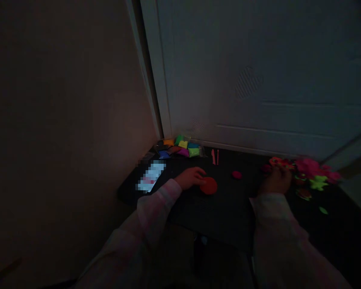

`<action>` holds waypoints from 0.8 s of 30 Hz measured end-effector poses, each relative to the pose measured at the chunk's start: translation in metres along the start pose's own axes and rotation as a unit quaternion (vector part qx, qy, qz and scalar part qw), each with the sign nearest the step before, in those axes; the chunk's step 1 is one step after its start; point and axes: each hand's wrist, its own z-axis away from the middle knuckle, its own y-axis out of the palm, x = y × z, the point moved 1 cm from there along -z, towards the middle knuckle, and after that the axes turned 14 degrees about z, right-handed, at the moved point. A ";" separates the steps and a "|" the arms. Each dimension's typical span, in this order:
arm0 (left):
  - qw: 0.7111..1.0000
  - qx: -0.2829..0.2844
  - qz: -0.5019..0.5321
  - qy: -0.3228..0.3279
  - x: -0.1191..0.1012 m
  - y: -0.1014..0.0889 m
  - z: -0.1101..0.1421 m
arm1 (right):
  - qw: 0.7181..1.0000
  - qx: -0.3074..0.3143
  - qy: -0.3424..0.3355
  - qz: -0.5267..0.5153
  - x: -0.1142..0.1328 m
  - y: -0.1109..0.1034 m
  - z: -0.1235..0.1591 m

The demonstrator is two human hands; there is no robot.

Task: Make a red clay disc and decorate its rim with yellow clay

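My left hand (191, 178) is at a flat, round red disc (209, 186) on the dark table, its fingers curved and its thumb on the disc's left edge. Off to the right, my right hand (275, 181) has its fingers bent at an orange-red piece with green bits (277, 161). The back of this hand hides most of its grip, and the dim light blurs what is between the fingertips. A small pink lump (236, 175) lies between my two hands, touched by neither.
Several colourful clay packets (183, 151) lie along the back left, beside two pink sticklike tools (213, 157). A phone (151, 176) with a lit screen rests at the left. Pink flower shapes (307, 166), a lime-green shape (318, 182) and a green leaf (323, 210) are at the right. A pale panel (258, 120) rises behind.
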 end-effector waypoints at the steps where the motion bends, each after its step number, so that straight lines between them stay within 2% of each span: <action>1: 1.000 -0.005 0.012 0.002 -0.001 0.001 -0.001 | 1.000 0.003 -0.003 0.001 -0.001 0.000 -0.001; 5: 0.999 -0.042 -0.009 0.006 0.000 0.007 -0.006 | 1.000 0.010 -0.019 0.008 -0.006 0.003 -0.003; 8: 0.995 -0.069 -0.066 0.040 0.001 0.005 -0.007 | 0.999 0.028 -0.043 0.005 -0.010 0.005 -0.001; 11: 0.980 -0.114 -0.140 0.085 0.000 -0.007 -0.006 | 0.993 0.047 -0.106 0.018 -0.010 0.007 0.004; 14: 0.964 -0.177 -0.175 0.095 0.001 -0.025 -0.005 | 0.975 0.068 -0.201 0.065 -0.006 0.007 0.018; 17: 0.947 -0.258 -0.160 0.108 0.005 -0.041 -0.006 | 0.927 0.177 -0.305 0.126 0.000 0.008 0.042; 21: 0.930 -0.341 -0.086 0.109 0.010 -0.052 -0.012 | 0.809 0.375 -0.411 0.191 0.004 0.013 0.081; 23: 0.926 -0.361 -0.061 0.093 0.010 -0.057 -0.016 | 0.764 0.427 -0.435 0.211 0.004 0.015 0.093; 24: 0.923 -0.371 -0.057 0.086 0.009 -0.059 -0.018 | 0.753 0.438 -0.440 0.219 0.004 0.016 0.096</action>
